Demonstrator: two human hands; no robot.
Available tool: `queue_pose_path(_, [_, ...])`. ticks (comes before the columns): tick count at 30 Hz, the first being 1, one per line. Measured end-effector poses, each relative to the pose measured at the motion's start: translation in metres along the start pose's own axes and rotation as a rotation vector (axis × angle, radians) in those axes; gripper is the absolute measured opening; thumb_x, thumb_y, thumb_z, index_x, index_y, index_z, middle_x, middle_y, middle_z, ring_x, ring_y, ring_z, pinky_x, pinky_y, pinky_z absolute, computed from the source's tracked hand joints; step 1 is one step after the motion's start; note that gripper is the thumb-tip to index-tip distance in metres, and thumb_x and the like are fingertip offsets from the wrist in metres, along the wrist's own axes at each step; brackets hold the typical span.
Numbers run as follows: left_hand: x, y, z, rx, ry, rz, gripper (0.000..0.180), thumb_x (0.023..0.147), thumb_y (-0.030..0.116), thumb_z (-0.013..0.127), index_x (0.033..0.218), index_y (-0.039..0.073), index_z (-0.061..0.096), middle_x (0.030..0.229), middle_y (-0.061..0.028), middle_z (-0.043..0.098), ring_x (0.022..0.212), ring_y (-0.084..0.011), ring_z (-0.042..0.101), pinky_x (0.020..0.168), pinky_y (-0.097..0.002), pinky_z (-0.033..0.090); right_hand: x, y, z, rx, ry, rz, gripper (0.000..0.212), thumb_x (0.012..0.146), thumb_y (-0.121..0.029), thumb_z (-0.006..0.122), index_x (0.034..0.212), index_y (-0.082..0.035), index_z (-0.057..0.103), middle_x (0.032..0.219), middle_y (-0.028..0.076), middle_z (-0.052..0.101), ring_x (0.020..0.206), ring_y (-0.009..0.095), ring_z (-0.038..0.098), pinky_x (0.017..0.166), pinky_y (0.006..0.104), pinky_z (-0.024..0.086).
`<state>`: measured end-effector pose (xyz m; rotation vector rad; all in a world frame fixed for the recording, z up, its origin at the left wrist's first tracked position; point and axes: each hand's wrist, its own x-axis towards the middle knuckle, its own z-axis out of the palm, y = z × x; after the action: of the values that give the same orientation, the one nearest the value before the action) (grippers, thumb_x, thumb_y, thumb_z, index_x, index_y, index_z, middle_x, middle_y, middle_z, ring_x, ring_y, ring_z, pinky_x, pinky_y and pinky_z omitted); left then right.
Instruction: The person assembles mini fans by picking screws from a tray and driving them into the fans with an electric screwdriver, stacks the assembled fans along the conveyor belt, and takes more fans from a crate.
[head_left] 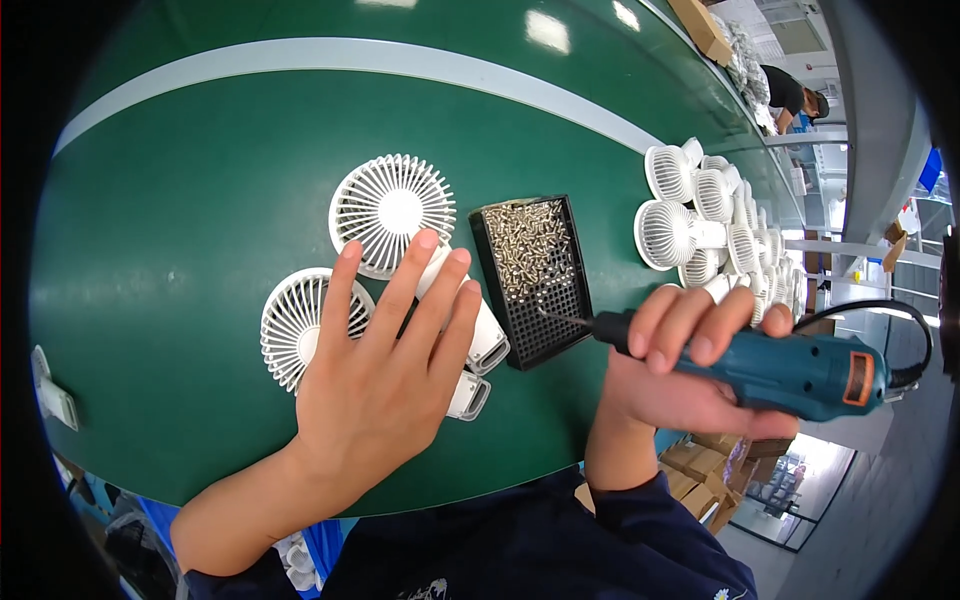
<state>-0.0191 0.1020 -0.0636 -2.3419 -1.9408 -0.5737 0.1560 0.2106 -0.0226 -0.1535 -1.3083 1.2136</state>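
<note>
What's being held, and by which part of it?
Right hand: the electric screwdriver, by the front of its body. The left hand lies over two white fans; whether it grips either is hidden.

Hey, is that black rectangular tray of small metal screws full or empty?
Partly full: small silvery screws cover the far part of the black rectangular tray, while its holed grid is mostly bare toward you.

A pale strip [400,58] runs across the green bench [180,220], with light reflections [547,32] shining beyond it. Over at the upper right I see someone [785,92] in a black top and a cap. Brown cartons [700,470] sit at the lower right, and some blue sheeting [325,548] shows below the bench's near edge.
</note>
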Motion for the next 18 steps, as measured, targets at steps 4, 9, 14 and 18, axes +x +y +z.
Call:
queue_pose_path(4, [0.0,-0.001,0.003,0.015,0.023,0.012,0.033,0.083,0.017,0.051,0.11,0.002,0.061,0.126,-0.0121,0.057,0.128,-0.0304,0.045,0.103,-0.0595,0.032,-0.005,-0.019,0.014,0.062,-0.021,0.049,0.062,0.086,-0.059,0.054,0.116,-0.006,0.044,0.074,0.006,0.047,0.045,0.016,0.046,0.04,0.0305,0.039])
queue_pose_path(9, [0.002,0.002,-0.002,-0.051,-0.042,-0.025,0.039,0.078,0.008,0.051,0.116,0.003,0.06,0.133,-0.0103,0.052,0.131,-0.0306,0.043,0.106,-0.0575,0.029,-0.027,-0.029,0.04,0.117,-0.027,0.154,0.055,0.09,-0.059,0.05,0.113,-0.011,0.04,0.067,0.007,0.05,0.044,0.02,0.05,0.039,0.033,0.045])
queue_pose_path(14, [-0.001,0.001,0.003,-0.062,-0.016,-0.031,0.038,0.079,0.009,0.051,0.115,0.004,0.06,0.132,-0.0101,0.053,0.13,-0.0295,0.043,0.105,-0.0571,0.03,-0.043,-0.019,0.048,0.142,-0.031,0.172,0.057,0.089,-0.062,0.048,0.109,-0.01,0.038,0.068,0.008,0.051,0.044,0.02,0.049,0.039,0.0333,0.045])
queue_pose_path(18, [-0.001,0.001,0.002,-0.068,-0.012,-0.036,0.036,0.079,0.01,0.051,0.114,0.004,0.061,0.132,-0.0101,0.053,0.13,-0.0293,0.043,0.105,-0.0569,0.03,-0.047,-0.016,0.049,0.136,-0.048,0.163,0.058,0.088,-0.063,0.049,0.108,-0.009,0.039,0.068,0.009,0.051,0.043,0.02,0.048,0.039,0.0332,0.045])
